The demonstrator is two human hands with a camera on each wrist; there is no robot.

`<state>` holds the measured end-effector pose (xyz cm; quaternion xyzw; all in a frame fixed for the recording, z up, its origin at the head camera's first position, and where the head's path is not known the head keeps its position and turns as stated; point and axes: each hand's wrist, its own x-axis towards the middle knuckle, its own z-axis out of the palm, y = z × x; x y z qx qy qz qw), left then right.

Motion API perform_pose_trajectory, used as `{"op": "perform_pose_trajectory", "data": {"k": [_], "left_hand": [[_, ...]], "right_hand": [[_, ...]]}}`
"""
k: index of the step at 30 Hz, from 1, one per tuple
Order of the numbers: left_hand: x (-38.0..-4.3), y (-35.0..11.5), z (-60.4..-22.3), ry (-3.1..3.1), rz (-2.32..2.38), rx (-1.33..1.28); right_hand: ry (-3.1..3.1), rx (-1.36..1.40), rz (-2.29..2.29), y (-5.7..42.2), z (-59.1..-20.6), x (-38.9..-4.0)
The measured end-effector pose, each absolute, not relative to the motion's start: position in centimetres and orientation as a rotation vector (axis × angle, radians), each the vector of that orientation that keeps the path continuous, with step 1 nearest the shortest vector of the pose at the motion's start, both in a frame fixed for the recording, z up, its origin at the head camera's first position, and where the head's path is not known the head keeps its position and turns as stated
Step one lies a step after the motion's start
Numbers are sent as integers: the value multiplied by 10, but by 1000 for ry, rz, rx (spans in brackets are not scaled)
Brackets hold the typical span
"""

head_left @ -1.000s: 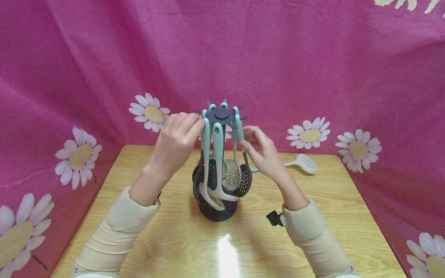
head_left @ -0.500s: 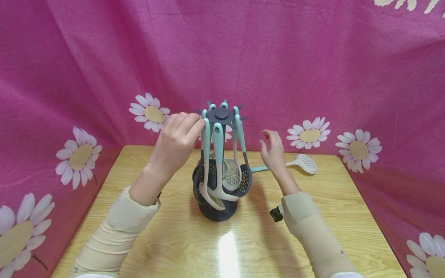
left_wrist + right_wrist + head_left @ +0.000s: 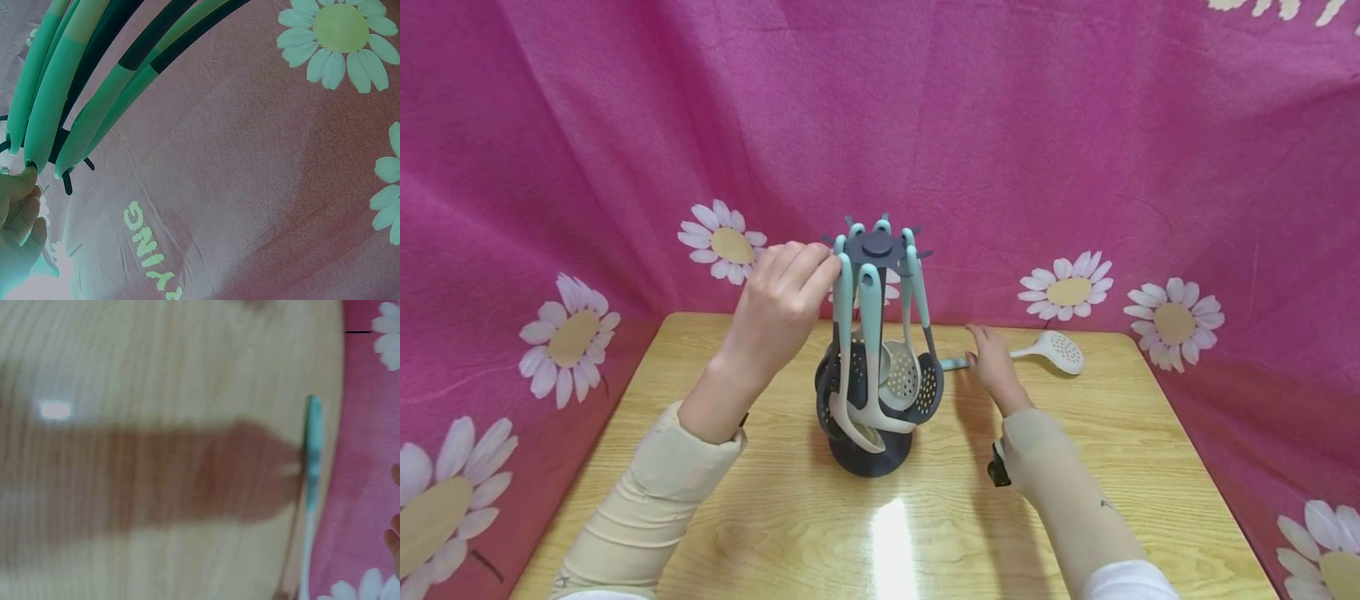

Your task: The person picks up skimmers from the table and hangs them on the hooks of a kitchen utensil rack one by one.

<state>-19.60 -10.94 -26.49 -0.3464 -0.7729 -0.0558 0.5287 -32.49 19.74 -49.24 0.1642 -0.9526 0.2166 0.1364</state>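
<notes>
A black utensil stand (image 3: 878, 246) with a round base holds several hanging utensils with mint handles. My left hand (image 3: 782, 296) is at its left side, thumb and fingers pinching the handle end of a pale ladle (image 3: 845, 358). In the left wrist view the thumb lies at the hole of that ladle's handle (image 3: 53, 106). On the table to the right lies a white skimmer (image 3: 1062, 353) with a mint handle (image 3: 314, 437). Over this handle hovers my right hand (image 3: 992, 362), fingers spread loosely and holding nothing; only fingertips (image 3: 395, 534) show in the right wrist view.
Black and pale perforated utensils hang low around the stand, among them a black skimmer (image 3: 929, 390) on the right side. The wooden table (image 3: 760, 500) ends at a pink cloth backdrop (image 3: 925, 108) with daisy prints.
My right hand has left the handles on the stand's right side, moved right and lowered toward the skimmer on the table. The left hand has stayed in place.
</notes>
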Motion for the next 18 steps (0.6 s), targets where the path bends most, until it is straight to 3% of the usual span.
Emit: {"op": "perform_pose_trajectory", "data": {"k": [18], "left_hand": [[-197,-109,-266,-1835,-152,-822]], "right_hand": [[-3307,403,512,203,-523,-313]]}}
